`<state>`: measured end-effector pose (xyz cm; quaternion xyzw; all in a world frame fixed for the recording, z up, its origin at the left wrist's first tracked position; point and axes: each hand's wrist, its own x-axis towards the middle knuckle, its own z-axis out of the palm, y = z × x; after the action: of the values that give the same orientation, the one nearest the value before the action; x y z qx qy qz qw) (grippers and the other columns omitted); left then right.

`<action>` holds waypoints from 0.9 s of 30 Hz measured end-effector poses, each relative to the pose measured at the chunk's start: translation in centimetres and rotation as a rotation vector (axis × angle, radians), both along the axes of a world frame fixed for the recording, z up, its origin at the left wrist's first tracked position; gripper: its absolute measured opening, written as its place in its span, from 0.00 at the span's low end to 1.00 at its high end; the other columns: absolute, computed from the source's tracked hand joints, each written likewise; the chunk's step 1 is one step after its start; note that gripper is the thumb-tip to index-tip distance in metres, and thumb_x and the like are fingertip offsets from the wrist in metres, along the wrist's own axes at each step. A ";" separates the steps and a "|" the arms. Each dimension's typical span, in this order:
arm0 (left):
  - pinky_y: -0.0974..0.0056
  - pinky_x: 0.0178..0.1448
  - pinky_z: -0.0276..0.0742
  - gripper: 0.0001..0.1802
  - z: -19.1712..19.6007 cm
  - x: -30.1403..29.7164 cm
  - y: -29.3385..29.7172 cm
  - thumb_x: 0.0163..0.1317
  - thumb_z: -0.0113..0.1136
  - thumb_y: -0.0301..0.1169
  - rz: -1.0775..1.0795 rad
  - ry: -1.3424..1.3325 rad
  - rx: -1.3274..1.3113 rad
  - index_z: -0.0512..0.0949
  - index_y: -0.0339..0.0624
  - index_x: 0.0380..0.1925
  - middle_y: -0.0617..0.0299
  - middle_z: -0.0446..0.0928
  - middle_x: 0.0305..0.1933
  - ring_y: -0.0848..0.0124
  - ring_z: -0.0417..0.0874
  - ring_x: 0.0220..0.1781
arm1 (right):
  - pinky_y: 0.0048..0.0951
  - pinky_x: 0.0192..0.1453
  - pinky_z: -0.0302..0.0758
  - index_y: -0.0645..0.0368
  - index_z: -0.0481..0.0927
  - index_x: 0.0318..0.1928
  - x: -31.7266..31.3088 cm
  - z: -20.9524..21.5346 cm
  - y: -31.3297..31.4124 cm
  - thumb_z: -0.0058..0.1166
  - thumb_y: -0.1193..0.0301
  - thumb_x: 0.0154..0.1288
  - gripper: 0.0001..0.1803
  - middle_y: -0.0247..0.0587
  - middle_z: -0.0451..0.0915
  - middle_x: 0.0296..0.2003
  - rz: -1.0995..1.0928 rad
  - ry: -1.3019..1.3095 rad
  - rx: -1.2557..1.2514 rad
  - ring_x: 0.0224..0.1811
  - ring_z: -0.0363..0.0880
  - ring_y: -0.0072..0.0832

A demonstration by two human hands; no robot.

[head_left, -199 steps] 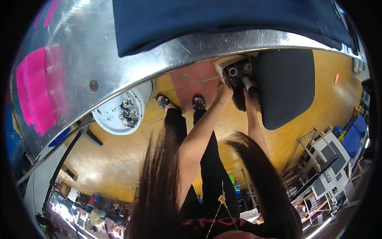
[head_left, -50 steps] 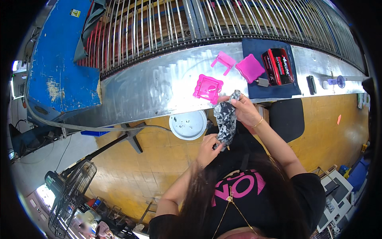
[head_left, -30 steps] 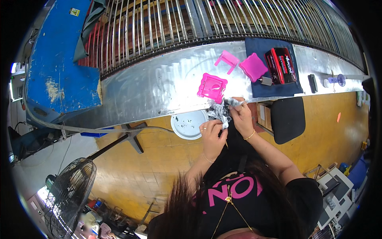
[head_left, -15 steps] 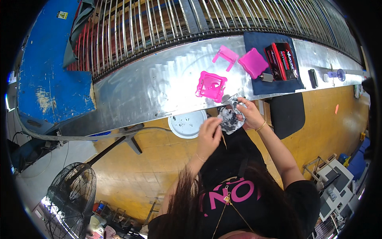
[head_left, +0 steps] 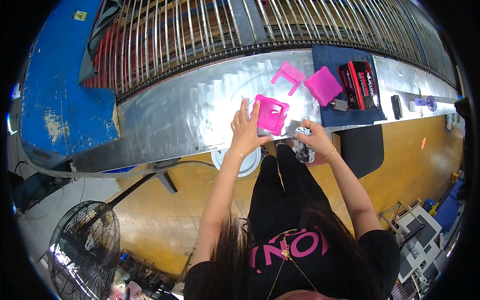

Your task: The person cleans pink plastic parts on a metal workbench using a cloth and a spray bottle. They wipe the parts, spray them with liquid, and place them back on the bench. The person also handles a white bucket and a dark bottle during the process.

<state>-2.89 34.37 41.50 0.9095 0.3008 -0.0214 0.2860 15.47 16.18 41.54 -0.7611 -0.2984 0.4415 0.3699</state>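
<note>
Pink plastic, bright magenta: the square frame part [head_left: 270, 114] lies flat on the brushed metal bench [head_left: 175, 120], near its front edge, just ahead of your two hands. Your left hand [head_left: 245, 132] rests beside its left edge, fingers spread and extended, fingertips touching or very nearly touching the frame; nothing is clasped. Your right hand [head_left: 312, 139] is curled closed around a crumpled grey-and-white rag [head_left: 301, 150], held at the bench edge just right of the frame.

Judgement on the step: you appear to be steadying the frame to wipe it. Press down with flat fingers on the rim only, so the light part does not skate on the slick metal. Bring the rag in from the right and work toward the steadying hand. Keep the part back from the edge; the white round dish [head_left: 237, 162] sits below and a drop would land there or on the floor.

Appearance of the part: roughly square, raised walls, open or recessed centre with some inner detail too small to read, glossy. Two more pink pieces lie further back: a legged one [head_left: 288, 76] on bare metal and a flat squarish one [head_left: 323, 85] on the dark blue mat [head_left: 345, 112], beside a red-and-black box [head_left: 359, 85]
</note>
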 end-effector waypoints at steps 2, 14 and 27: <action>0.34 0.67 0.57 0.72 -0.2 0.9 1.6 0.34 0.82 0.45 -0.091 0.131 -0.015 0.44 0.60 0.77 0.43 0.36 0.80 0.41 0.53 0.74 | 0.29 0.36 0.72 0.62 0.74 0.34 0.0 0.7 0.7 0.63 0.70 0.55 0.12 0.39 0.79 0.28 -0.030 -0.093 -0.041 0.29 0.76 0.26; 0.36 0.66 0.55 0.61 -3.2 0.7 4.2 0.36 0.75 0.46 -0.176 0.002 0.069 0.54 0.52 0.72 0.55 0.60 0.69 0.58 0.61 0.72 | 0.30 0.54 0.73 0.60 0.82 0.45 1.2 -1.2 2.6 0.64 0.68 0.56 0.16 0.41 0.80 0.43 -0.006 -0.073 0.055 0.46 0.78 0.32; 0.38 0.67 0.48 0.80 -3.1 -2.4 1.4 0.26 0.80 0.61 0.023 0.048 0.090 0.42 0.45 0.76 0.41 0.40 0.78 0.48 0.45 0.78 | 0.16 0.32 0.73 0.58 0.74 0.38 2.2 -2.7 2.6 0.59 0.72 0.68 0.06 0.27 0.78 0.34 -0.229 0.554 0.130 0.32 0.75 0.14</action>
<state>-5.25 35.73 38.43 0.9172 0.3189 -0.0264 0.2375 17.70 18.76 38.86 -0.6151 -0.1261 0.5675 0.5326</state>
